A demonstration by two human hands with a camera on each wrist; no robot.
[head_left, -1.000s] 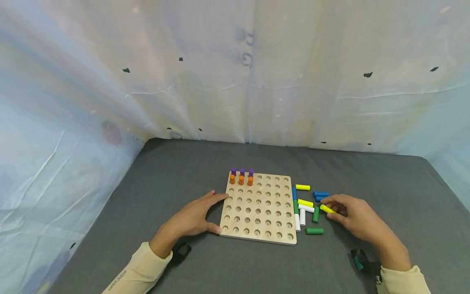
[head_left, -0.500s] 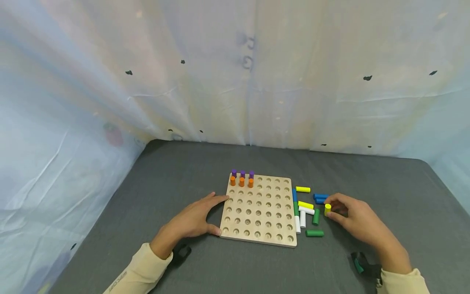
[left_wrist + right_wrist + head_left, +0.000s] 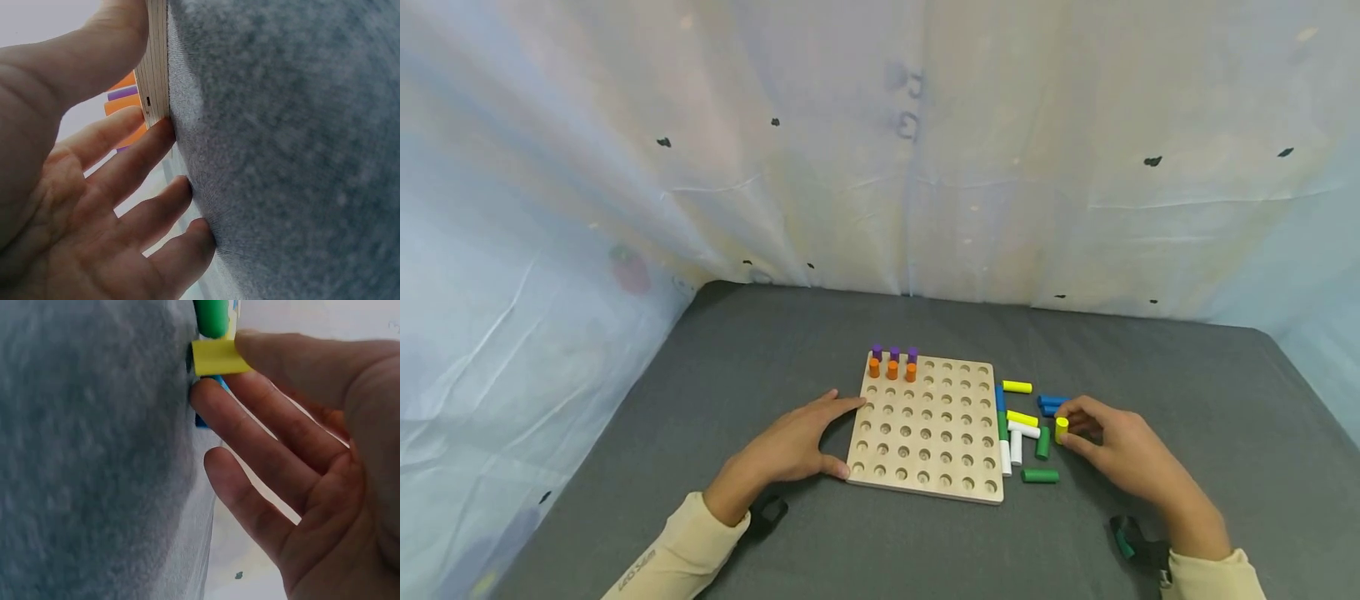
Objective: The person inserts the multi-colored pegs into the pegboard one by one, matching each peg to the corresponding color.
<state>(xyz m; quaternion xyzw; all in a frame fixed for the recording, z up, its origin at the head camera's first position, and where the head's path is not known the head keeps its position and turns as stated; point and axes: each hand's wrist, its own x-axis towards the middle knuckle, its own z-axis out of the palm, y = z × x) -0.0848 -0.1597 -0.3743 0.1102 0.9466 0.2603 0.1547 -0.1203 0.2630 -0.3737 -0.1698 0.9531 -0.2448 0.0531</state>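
A square wooden pegboard [image 3: 917,423] lies on the grey cloth. Upright at its far left corner stand three purple pegs [image 3: 894,355] with three orange pegs [image 3: 892,371] in front of them. My left hand [image 3: 793,442] spreads its thumb and fingers along the board's left side, touching its edge; in the left wrist view the fingertips meet the wood and cloth. To the right of the board, my right hand [image 3: 1120,446] pinches a yellow peg [image 3: 219,357] between thumb and fingers. That peg stands upright at the cloth, its far end covered by the fingertips in the right wrist view.
Loose pegs lie along the board's right side: two yellow pegs [image 3: 1017,387], several blue pegs [image 3: 1052,401], white pegs [image 3: 1017,447] and green pegs [image 3: 1040,476]. Some touch the board's edge. A pale sheet [image 3: 985,167] hangs behind the grey surface.
The yellow peg, lying slanted at my right fingertips before, is now tipped upright in their pinch. My right hand has shifted slightly left. The left hand stays at the board.
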